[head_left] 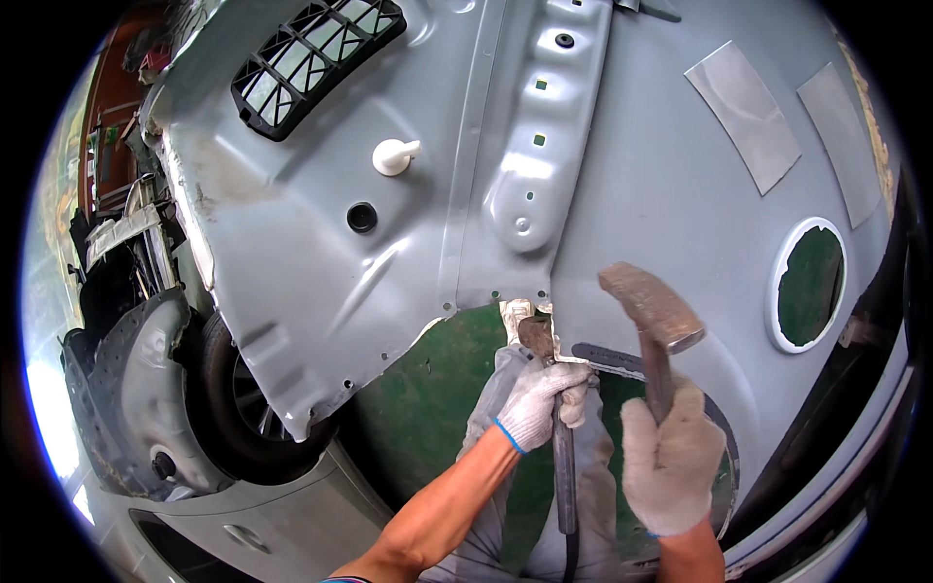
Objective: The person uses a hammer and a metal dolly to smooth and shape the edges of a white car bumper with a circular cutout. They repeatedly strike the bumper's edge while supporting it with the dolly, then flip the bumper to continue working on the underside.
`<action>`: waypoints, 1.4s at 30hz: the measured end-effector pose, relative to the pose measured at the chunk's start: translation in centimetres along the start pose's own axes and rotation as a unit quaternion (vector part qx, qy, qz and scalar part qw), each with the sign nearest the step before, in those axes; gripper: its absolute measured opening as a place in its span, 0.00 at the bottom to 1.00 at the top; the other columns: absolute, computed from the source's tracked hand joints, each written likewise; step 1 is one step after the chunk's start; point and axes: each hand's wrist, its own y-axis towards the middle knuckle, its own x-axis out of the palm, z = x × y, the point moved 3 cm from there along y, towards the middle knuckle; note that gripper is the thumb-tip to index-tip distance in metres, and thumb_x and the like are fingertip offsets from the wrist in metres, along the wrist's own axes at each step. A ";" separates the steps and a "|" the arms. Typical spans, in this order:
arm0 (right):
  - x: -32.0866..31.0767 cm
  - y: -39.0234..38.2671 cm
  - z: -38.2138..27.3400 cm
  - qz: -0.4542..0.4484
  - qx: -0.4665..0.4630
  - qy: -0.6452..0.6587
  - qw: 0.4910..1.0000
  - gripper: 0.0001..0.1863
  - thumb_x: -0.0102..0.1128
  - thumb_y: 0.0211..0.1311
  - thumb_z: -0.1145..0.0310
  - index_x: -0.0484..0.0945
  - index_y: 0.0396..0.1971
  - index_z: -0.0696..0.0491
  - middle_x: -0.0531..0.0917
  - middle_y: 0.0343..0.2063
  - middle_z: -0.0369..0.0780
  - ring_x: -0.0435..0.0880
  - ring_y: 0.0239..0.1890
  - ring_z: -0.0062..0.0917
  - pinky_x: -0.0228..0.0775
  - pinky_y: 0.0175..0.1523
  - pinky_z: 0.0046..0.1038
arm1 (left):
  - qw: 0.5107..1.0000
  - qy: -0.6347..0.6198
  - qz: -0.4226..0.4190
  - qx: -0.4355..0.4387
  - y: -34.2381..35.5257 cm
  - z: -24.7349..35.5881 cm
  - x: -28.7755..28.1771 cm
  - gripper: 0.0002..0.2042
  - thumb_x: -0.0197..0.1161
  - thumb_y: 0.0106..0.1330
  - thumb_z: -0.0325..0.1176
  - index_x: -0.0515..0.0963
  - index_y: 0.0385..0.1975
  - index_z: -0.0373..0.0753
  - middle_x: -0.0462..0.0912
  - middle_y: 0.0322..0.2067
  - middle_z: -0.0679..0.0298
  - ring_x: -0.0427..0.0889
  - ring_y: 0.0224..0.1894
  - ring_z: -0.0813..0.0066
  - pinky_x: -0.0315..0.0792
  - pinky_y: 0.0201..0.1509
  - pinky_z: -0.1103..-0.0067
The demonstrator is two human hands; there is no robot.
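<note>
My right hand (675, 452), in a white knit glove, is closed round the handle of a hammer (649, 303). Its rusty head is raised to the right of the panel's cut inner edge. My left hand (549, 398), gloved too, grips a tool with a rusty metal head and a long dark handle (564, 476). That rusty head sits at the lower corner of the grey sheet-metal car panel (389, 282), by the edge of the opening. Whether it touches the metal I cannot tell. A dark strip (607, 358) lies along the panel edge between my hands.
The panel holds a black vent grille (321, 63), a white plug (394, 156), a black plug (362, 217) and a white-rimmed round hole (775, 291). Two silver patches (743, 117) lie at upper right. Car body parts with a wheel (248, 398) stand left. Green floor (428, 408) shows below.
</note>
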 end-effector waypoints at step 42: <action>0.0 -3.9 6.9 0.022 0.071 0.081 0.994 0.18 0.67 0.67 0.63 0.79 0.49 0.59 0.87 0.26 0.41 0.89 0.27 0.33 0.80 0.37 0.31 | 0.999 -0.025 -0.008 -0.024 -0.4 -2.7 0.9 0.13 0.61 0.74 0.35 0.68 0.26 0.46 0.62 0.17 0.74 0.59 0.14 0.83 0.52 0.20 0.80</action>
